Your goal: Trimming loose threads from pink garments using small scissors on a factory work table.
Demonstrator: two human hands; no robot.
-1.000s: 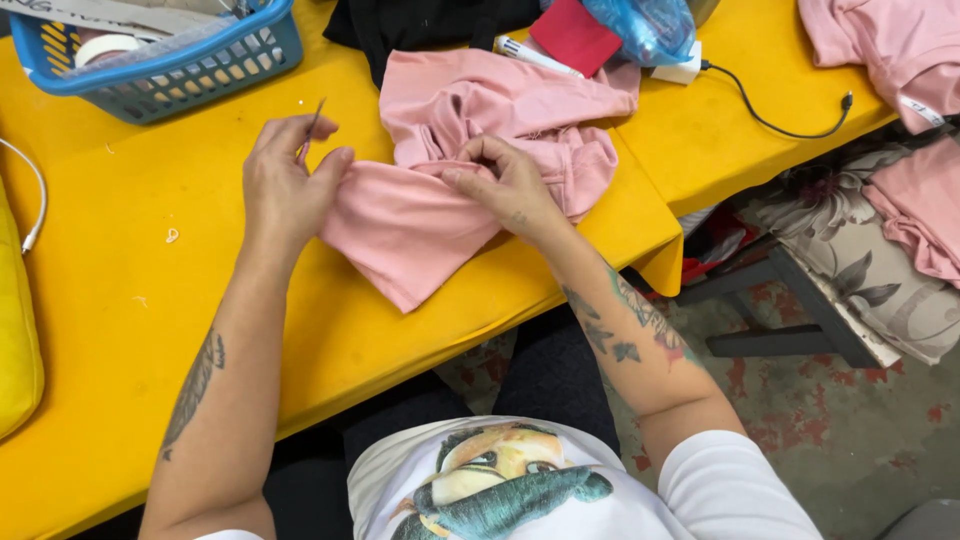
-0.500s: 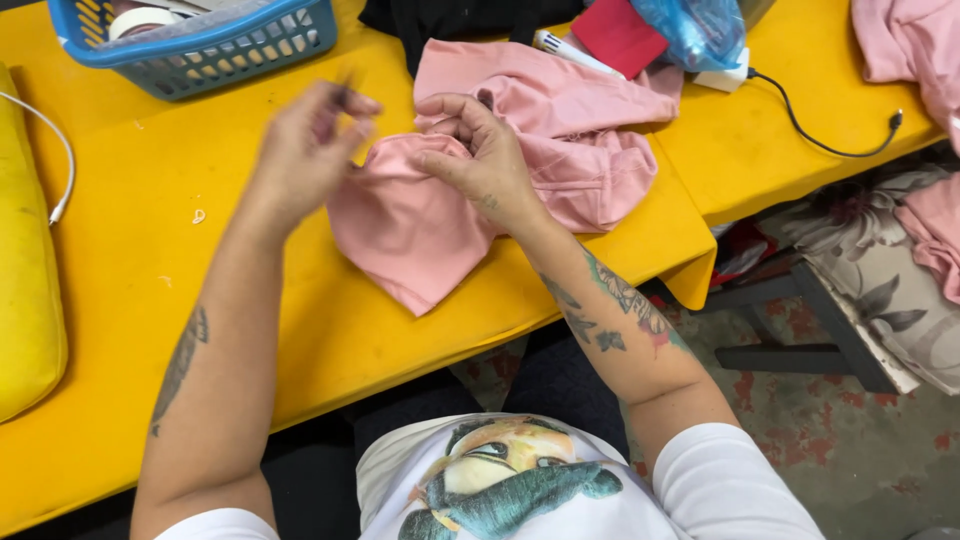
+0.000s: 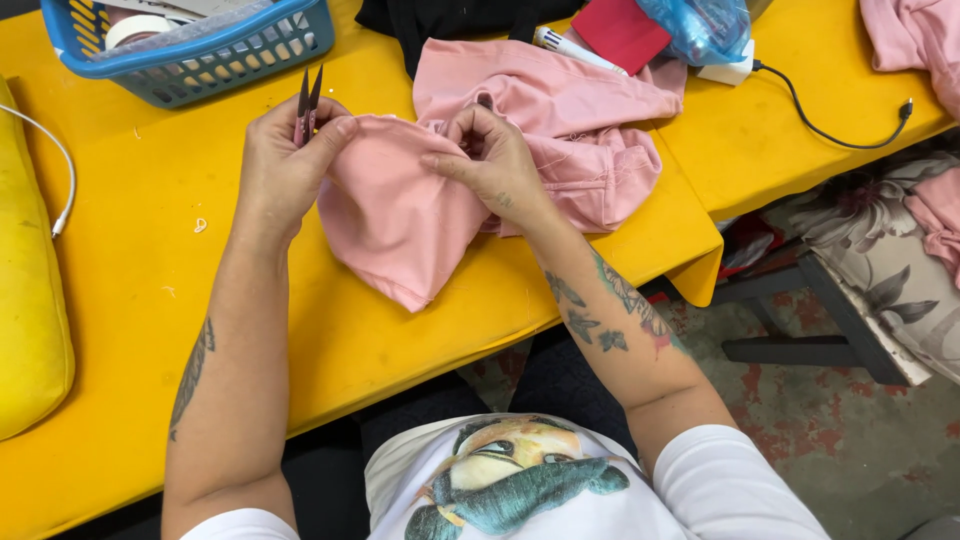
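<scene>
Two bare hands work at a pink garment (image 3: 430,200) that lies across the middle of a yellow table (image 3: 130,260), its lower fold reaching toward the near edge. The left hand (image 3: 280,165) is closed around a pair of thread snips (image 3: 308,105), blades pointing up and away from the person toward the far edge, while its thumb and forefinger also pinch the garment's left edge. The right hand (image 3: 495,160) has its fingers curled and clenched on a bunched fold of the same fabric, near a seam, just beside the left hand with cloth stretched between them.

At the far left corner of the table stands a blue plastic basket (image 3: 250,55) with a roll of tape inside. Along the left edge lies a yellow cushion (image 3: 30,310), and a white cable (image 3: 55,160) curves just beside it. At the far edge, behind the garment, sit a black cloth (image 3: 440,20), a white pen (image 3: 575,50), a red flat case (image 3: 620,30) and a blue plastic bag (image 3: 700,25). A black cord (image 3: 840,125) runs across the right part of the table toward its right edge. More pink fabric (image 3: 915,40) lies at the far right corner. Beyond the table's right edge a floral-patterned seat (image 3: 900,270) is seen on the floor.
</scene>
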